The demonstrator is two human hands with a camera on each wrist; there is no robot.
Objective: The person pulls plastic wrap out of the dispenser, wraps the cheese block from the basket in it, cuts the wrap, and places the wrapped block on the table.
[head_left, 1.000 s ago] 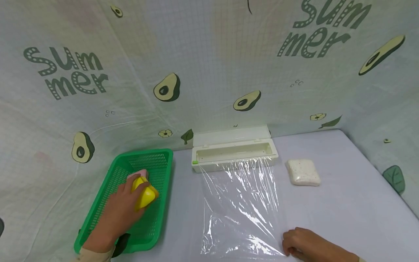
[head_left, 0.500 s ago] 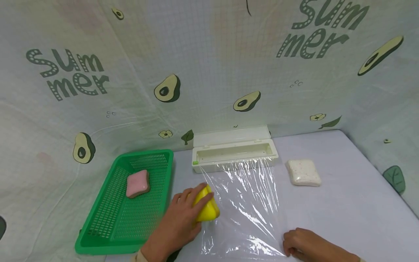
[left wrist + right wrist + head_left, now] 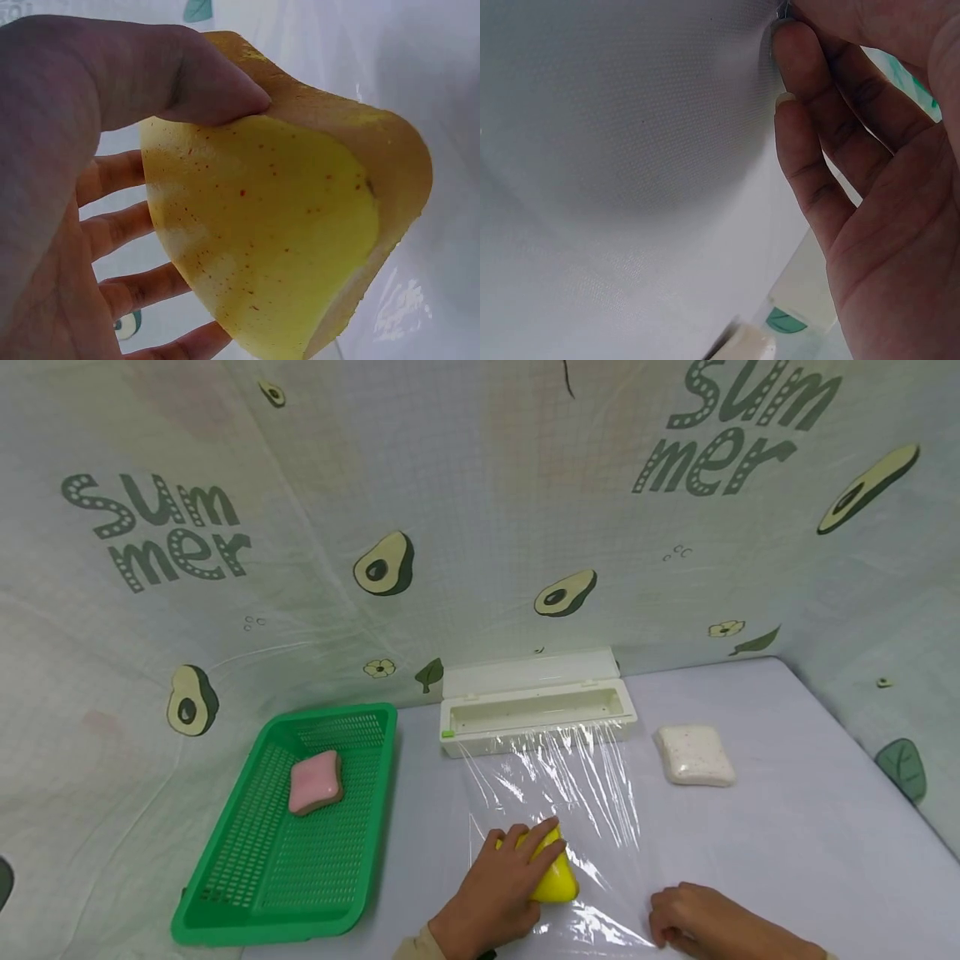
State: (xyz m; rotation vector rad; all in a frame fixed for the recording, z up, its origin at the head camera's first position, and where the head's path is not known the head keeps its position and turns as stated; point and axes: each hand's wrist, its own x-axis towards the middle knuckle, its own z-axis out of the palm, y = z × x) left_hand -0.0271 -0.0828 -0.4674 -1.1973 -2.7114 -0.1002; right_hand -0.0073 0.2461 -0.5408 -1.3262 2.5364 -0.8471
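My left hand (image 3: 504, 885) grips a yellow soap bar (image 3: 557, 878) over the stretched sheet of cling film (image 3: 592, 810). In the left wrist view the thumb lies across the soap bar (image 3: 255, 217) and the fingers reach round behind it; its pale underside has small red specks, with a tan-orange edge. At the near right corner of the film, my right hand (image 3: 693, 917) pinches the film's edge with curled fingers. The film runs toward me from a white cling film dispenser (image 3: 536, 714) whose lid stands up at the back.
At the left stands a green plastic basket (image 3: 360, 860) with a pink soap bar (image 3: 315, 782) in it. Right of the dispenser a white speckled soap bar (image 3: 695, 755) lies on the table (image 3: 787, 827). A printed cloth wall (image 3: 465, 527) rises behind.
My left hand has lifted the yellow soap bar out of the green basket and carried it right, over the cling film. The right hand stays at the film's corner.
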